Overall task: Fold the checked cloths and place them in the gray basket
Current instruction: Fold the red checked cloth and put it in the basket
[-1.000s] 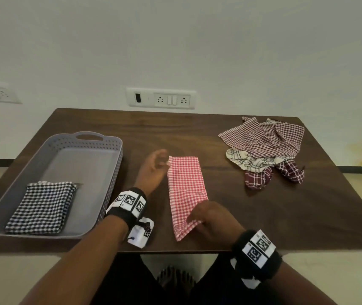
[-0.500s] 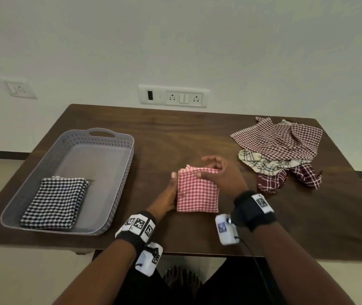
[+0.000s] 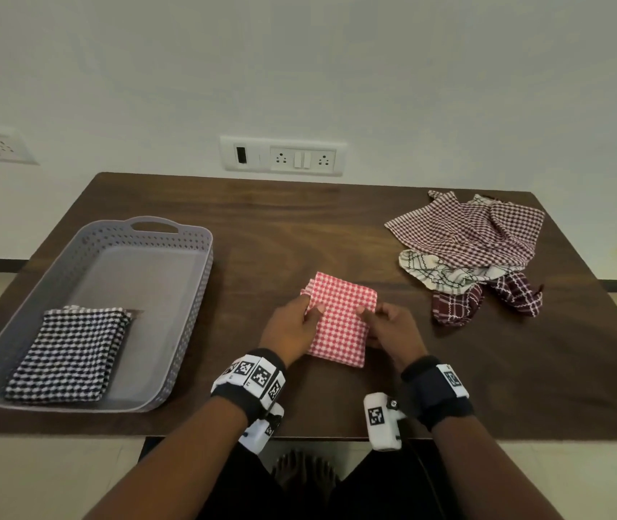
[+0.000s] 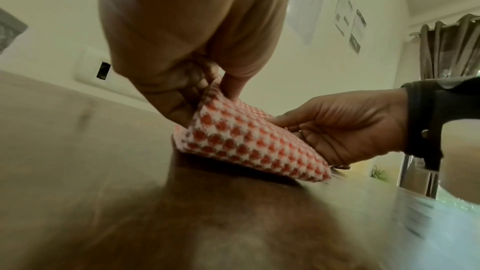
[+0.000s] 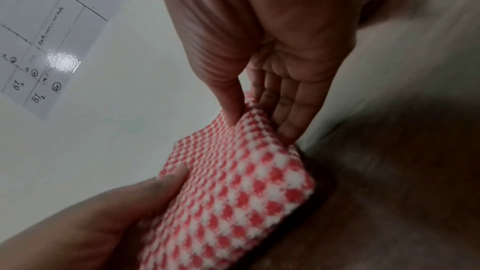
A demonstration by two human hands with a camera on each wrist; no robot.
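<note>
A red-and-white checked cloth, folded into a small square, is raised a little off the brown table. My left hand pinches its left edge between thumb and fingers. My right hand pinches its right edge the same way. The gray basket stands at the table's left with a folded black-and-white checked cloth in its near end.
A loose heap of cloths lies at the far right: a maroon checked one, a white lined one and a dark red one. A socket panel is on the wall behind the table.
The long red strip was folded in half into a square. Both hands then moved to its sides and took hold of its left and right edges.
</note>
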